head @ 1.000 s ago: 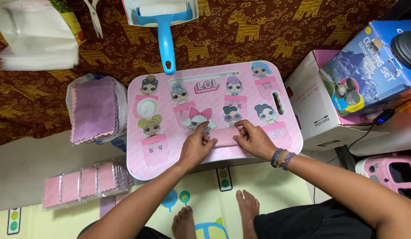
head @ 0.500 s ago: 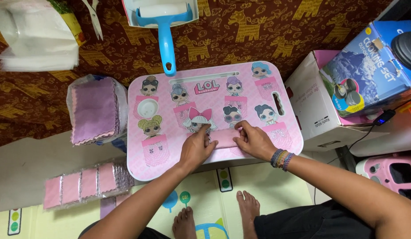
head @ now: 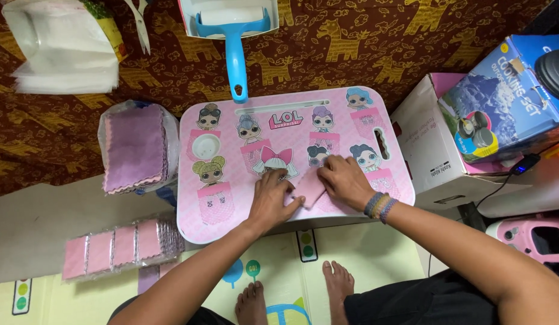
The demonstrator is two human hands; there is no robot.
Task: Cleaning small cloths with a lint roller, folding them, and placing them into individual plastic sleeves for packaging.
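Your small pink cloth (head: 309, 188) lies on the near middle of the pink desk (head: 219, 210), pinched between both hands. Half a second ago your hands lay almost flat over it; now the cloth shows more between them, folded into a narrow piece. Its long axis runs slantwise, from the near left up toward the far right.

Your left hand (head: 272, 198) presses on the cloth's left edge, fingers curled down on it. Your right hand (head: 346, 180), with beaded bands at the wrist, grips the cloth's right edge with bent fingers.

Left of the desk a clear bag holds a stack of purple cloths (head: 135, 150) with zigzag edges. Nearer you, a row of flat pink packets (head: 120, 244) in clear wrap lies on the floor. Beyond the desk rests a blue-handled roller (head: 234, 54) in its white tray. To the right stands a white carton (head: 433, 150), and on it leans a blue picture box (head: 502, 96).
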